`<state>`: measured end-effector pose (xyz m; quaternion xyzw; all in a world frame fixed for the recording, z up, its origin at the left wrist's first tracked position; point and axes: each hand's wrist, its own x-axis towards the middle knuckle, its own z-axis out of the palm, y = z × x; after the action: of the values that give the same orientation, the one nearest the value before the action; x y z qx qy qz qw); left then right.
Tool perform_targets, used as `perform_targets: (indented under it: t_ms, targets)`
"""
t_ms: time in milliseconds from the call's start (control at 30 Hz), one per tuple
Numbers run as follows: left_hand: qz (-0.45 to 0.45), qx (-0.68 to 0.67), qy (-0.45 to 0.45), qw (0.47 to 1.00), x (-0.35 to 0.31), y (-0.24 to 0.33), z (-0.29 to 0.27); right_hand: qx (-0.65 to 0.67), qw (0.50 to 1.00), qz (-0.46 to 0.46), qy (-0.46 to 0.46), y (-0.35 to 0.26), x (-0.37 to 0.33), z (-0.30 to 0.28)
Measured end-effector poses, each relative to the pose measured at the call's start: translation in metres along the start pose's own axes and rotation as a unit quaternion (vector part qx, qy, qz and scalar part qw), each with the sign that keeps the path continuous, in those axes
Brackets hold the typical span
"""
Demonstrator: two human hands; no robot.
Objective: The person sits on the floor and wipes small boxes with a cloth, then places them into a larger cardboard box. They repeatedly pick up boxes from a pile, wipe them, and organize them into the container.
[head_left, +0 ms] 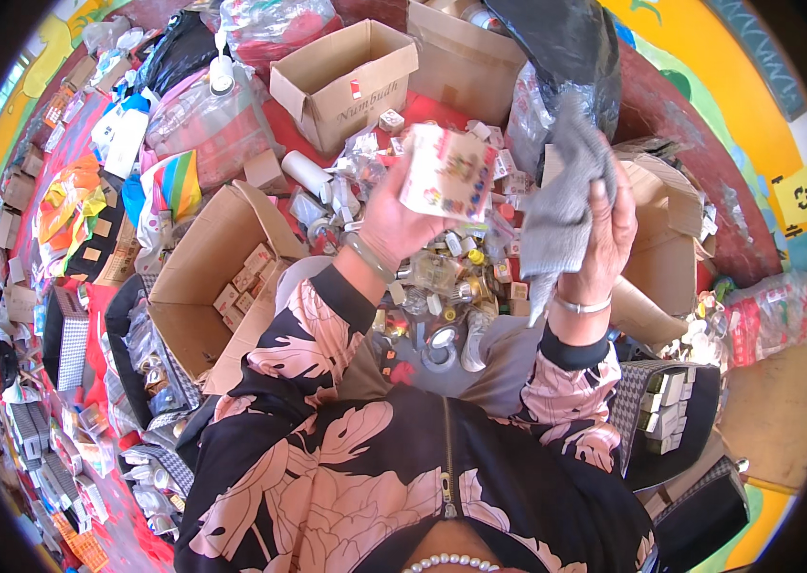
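Note:
My left hand (pixel 390 222) is closed around a small white box (pixel 448 174) printed with colourful figures, held up in front of me. A grey cloth (pixel 561 196) hangs from my right hand (pixel 602 241), pinched between thumb and fingers, its lower end drooping to a point. Box and cloth are a short gap apart. Beneath them, between my knees, lies a heap of small boxes, jars and bottles (pixel 437 272).
At my left an open cardboard box (pixel 195 329) contains small boxes. Another carton (pixel 346 91) stands ahead, beside a black plastic bag (pixel 571 48). To my right are a checkered bin (pixel 633 406) with small boxes and an open carton (pixel 657 234). Clutter covers the left floor.

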<state>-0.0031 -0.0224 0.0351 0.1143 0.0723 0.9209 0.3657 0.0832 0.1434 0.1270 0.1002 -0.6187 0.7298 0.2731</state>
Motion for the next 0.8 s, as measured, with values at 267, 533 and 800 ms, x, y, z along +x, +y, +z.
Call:
perform_targets:
  t_ms: [267, 533, 800]
  targets:
    - [0.046, 0.023, 0.052, 0.997, -0.011, -0.011, -0.015, -0.482, 0.833, -0.227, -0.146, 0.064, -0.019, 0.034]
    - [0.119, 0.015, 0.074, 0.990, -0.001, 0.019, -0.022, -0.400, 0.840, -0.242, -0.274, 0.069, -0.026, 0.034]
    - [0.068, 0.119, -0.020, 0.990, -0.008, 0.006, -0.004, 0.107, 0.983, 0.055, 0.137, 0.034, 0.012, 0.003]
